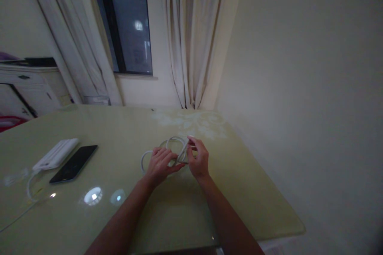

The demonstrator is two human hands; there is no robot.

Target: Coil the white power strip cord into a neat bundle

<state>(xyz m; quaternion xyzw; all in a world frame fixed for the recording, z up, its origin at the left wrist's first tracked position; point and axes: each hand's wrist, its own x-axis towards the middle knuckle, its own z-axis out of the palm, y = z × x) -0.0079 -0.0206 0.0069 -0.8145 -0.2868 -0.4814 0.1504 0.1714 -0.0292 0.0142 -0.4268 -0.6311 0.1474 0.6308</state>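
A white cable [176, 138] lies in loose loops between my two hands, just above or on the table. My left hand [160, 163] is closed around part of the loops, its thumb reaching right beneath them. On the right, my right hand [199, 157] pinches the cable near a small white end [190, 137] at the fingertips; whether that end is a plug I cannot tell. One loop sticks out to the left behind my left hand.
On the left of the glossy pale green table [119, 127] lie a black phone [74, 164] and a white power bank [56, 154] with a white cord [29, 188] attached. A wall [299, 87] borders the right side. Curtains [191, 40] and a window [128, 20] stand behind.
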